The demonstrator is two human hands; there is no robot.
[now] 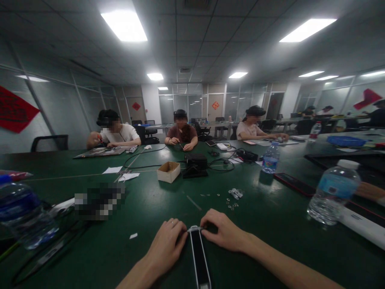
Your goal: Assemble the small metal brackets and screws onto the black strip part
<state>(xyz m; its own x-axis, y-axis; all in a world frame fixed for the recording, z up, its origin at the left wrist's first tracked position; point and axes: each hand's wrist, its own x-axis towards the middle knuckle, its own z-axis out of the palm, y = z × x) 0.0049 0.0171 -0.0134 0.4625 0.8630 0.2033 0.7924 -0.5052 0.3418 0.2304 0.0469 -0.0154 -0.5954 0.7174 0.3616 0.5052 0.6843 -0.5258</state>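
Note:
A long narrow device (199, 257) with a dark face and a pale frame lies on the green table, pointing away from me. At its far end, my left hand (168, 243) has its fingers closed at the left corner. Thumb and fingers of my right hand (221, 230) pinch at the right corner of that same end. Whatever small part sits between the fingertips is too small to name. Beyond my right hand lie several small rings (231, 204) and a little pile of clear and metal pieces (235, 194).
Water bottles stand at the left (22, 212), right (333, 192) and farther back (271, 157). An open cardboard box (169, 171) sits beside a black stand (195, 165). Cables cross the green table (144, 233). Several people sit opposite; another person's hand (371, 192) shows at the right edge.

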